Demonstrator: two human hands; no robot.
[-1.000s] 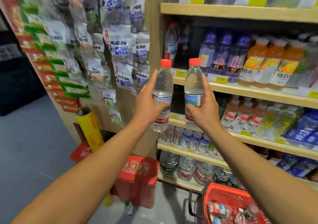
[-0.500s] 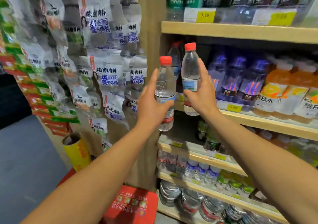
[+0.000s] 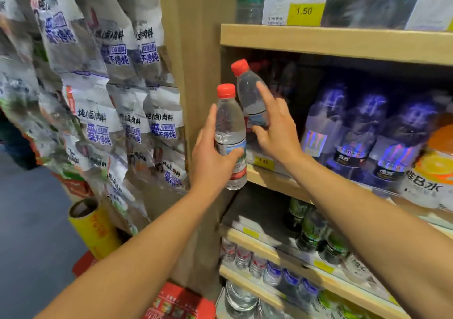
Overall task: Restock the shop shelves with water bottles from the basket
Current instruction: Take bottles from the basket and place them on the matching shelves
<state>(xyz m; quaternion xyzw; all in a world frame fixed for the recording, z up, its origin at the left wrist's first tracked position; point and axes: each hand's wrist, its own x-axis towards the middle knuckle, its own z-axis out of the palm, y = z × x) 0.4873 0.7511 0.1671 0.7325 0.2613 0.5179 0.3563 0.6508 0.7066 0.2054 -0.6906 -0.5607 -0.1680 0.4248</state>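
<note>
Two clear plastic water bottles with red caps are up at the left end of the wooden shelf (image 3: 269, 179), one in each hand. The left hand (image 3: 213, 161) grips the nearer water bottle (image 3: 230, 134) around its label, thumb across the front and fingers curled behind it, holding it upright in front of the shelf's edge, just beside the wooden side panel (image 3: 196, 73). The right hand (image 3: 277, 132) holds the farther water bottle (image 3: 250, 95), which tilts with its cap leaning left and sits inside the shelf opening; the thumb presses the lower label and the index finger lies straight up along the bottle's side, while the other fingers are hidden behind it. Whether this bottle's base touches the shelf board I cannot tell. The two bottles are close together, the nearer one overlapping the farther one. To the right on the same shelf stand dark bottles with purple labels (image 3: 353, 132) and an orange-labelled bottle (image 3: 436, 171). A yellow price tag reading 1.50 (image 3: 263, 162) sits on the shelf edge below the right hand. White seasoning packets with blue print (image 3: 132, 122) hang to the left of the side panel.
</note>
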